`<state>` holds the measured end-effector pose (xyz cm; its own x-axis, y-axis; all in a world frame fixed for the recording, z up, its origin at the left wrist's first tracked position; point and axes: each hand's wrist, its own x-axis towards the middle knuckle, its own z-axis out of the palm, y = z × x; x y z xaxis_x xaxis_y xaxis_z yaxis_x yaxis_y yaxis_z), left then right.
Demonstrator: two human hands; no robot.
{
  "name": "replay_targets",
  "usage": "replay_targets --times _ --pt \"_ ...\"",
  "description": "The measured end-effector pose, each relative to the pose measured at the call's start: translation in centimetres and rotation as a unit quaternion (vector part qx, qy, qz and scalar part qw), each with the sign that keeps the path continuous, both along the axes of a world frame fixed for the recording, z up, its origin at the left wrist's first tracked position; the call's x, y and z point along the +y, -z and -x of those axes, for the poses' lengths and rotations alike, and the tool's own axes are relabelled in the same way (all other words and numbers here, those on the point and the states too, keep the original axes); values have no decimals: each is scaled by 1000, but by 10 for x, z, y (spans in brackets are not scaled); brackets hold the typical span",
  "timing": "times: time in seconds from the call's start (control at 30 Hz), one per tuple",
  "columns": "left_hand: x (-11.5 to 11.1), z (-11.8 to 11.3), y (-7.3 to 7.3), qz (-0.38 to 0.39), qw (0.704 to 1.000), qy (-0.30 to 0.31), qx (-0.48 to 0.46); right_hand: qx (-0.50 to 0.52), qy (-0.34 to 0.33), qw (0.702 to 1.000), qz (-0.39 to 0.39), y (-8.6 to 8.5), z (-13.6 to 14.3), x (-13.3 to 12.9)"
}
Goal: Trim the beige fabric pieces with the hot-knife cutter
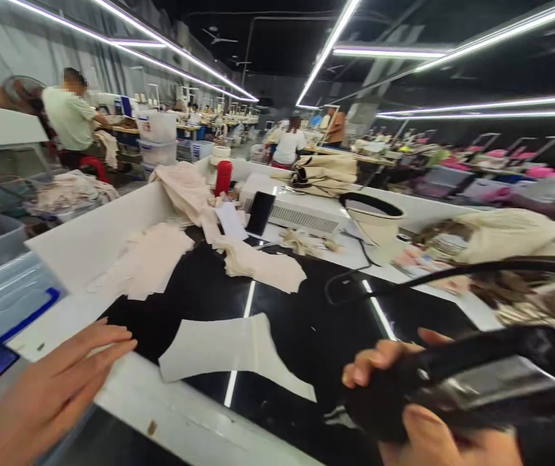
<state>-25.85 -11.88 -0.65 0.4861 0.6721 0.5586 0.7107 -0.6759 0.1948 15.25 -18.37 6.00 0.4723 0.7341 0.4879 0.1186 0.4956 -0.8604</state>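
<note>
My right hand (433,414) is closed around a black corded power tool (476,382) with a shiny grey panel and a small metal tip pointing left. The tool is blurred, so its exact kind cannot be made out. A pale, curved cut fabric piece (229,349) lies flat on the black tabletop (306,349), left of the tool's tip. My left hand (68,382) hangs over the white front-left edge of the table, fingers stretched out, with nothing in it. Farther back lie a stack of similar cut pieces (262,262) and a spread pile of pale pieces (146,259).
Behind the pieces are a phone (261,213), a red cylindrical object (223,178), a white vented box (301,207) and a cream round container (374,217). A black cable (452,275) crosses the right side. A person (71,113) sits working at far left.
</note>
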Motion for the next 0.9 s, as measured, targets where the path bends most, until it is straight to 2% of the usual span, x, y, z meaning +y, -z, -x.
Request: replay_targets --times 0.07,0.13,0.2,0.3,0.4,0.47,0.67,0.73,0.8,0.9 --pt "16 -44 -11 -21 991 134 15 3 29 1000 1 -3 -3 -5" --pt "33 -86 -20 -13 969 243 34 -5 40 999 2 -4 -4 -6" --pt "49 -121 -24 2 950 306 68 -27 41 999 -4 -3 -4 -6" --pt "69 -155 -24 65 927 351 118 -41 31 998 -26 -1 -5 -6" --pt "77 -170 -23 129 915 358 136 -24 18 998 -46 -1 -5 -4" --pt "76 -173 -22 129 915 351 153 -16 7 998 -56 0 -4 -2" --pt "44 -172 -12 82 939 270 199 0 -12 998 -64 4 0 9" --pt "31 -175 -17 114 940 256 193 -5 -16 997 -70 3 2 14" --pt "24 -179 -28 178 934 239 198 -11 -24 997 -76 2 3 19" --pt "26 -187 -46 229 920 220 230 -7 -34 996 -81 1 4 26"
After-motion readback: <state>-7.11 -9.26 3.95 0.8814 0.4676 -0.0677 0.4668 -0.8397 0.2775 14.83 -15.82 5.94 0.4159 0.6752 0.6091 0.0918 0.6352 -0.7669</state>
